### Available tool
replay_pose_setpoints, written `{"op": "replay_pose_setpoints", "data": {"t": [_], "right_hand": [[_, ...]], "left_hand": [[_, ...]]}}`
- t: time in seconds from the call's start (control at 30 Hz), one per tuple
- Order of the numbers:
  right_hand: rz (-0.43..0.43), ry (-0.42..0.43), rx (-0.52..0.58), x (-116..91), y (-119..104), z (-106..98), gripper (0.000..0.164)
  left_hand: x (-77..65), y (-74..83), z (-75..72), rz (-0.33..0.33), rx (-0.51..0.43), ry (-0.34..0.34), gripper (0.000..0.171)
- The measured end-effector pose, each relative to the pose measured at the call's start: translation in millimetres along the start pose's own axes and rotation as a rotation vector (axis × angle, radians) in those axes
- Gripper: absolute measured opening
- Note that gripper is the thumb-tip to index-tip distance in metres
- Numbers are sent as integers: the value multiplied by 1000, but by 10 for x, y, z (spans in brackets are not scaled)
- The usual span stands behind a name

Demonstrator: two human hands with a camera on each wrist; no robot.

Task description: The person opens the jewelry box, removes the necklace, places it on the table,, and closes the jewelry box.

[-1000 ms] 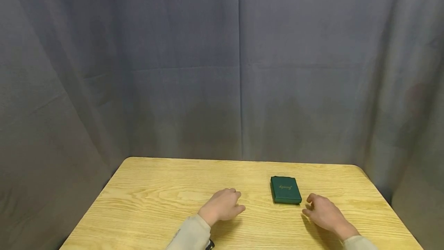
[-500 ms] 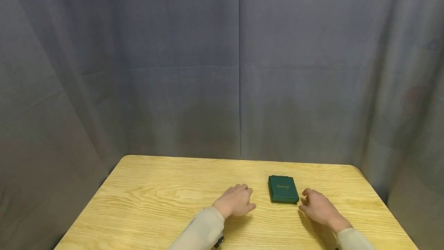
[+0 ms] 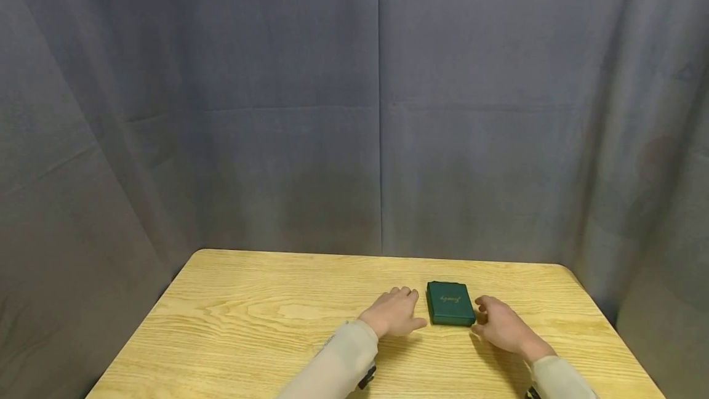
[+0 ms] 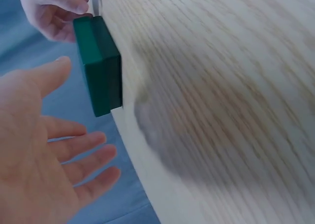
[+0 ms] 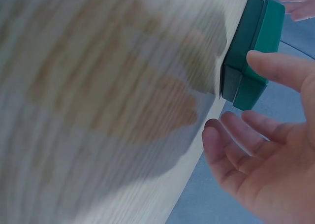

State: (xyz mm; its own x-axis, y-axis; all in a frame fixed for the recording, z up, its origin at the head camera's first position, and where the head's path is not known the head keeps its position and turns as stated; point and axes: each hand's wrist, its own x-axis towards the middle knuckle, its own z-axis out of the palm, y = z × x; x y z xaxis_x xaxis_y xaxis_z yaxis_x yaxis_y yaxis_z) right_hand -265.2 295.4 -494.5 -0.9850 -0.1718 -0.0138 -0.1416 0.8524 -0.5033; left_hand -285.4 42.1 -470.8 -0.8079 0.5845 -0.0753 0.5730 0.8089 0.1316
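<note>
A flat green box (image 3: 450, 304) with small gold lettering on its lid lies on the wooden table, lid down flat. To its left hovers my left hand (image 3: 393, 313), fingers extended and holding nothing; a gap separates it from the box. At the box's right side is my right hand (image 3: 503, 325), fingers slightly bent, thumb near the box's corner. In the right wrist view the right hand (image 5: 270, 145) has nothing in it, and whether its thumb touches the green box (image 5: 253, 51) I cannot tell. The left wrist view shows the left palm (image 4: 39, 155) facing the box (image 4: 98, 64).
The light wood table (image 3: 249, 319) has rounded far corners. Grey curtains (image 3: 288, 109) hang behind it and along both sides. Pale sleeves (image 3: 343, 359) cover both forearms, with a dark band showing at each wrist.
My left hand has moved right and slightly forward, closer to the green box. My right hand has shifted slightly left toward it. The box stays put on the table.
</note>
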Motion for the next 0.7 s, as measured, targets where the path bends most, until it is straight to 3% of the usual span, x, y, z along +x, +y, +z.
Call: {"op": "replay_pose_setpoints", "data": {"t": [0.4, 0.7], "right_hand": [[-32, -21, 30, 91, 30, 16, 76], [-71, -19, 44, 158, 26, 37, 87]], "left_hand": [[236, 126, 117, -72, -74, -62, 80], [331, 164, 128, -128, -165, -78, 89]]}}
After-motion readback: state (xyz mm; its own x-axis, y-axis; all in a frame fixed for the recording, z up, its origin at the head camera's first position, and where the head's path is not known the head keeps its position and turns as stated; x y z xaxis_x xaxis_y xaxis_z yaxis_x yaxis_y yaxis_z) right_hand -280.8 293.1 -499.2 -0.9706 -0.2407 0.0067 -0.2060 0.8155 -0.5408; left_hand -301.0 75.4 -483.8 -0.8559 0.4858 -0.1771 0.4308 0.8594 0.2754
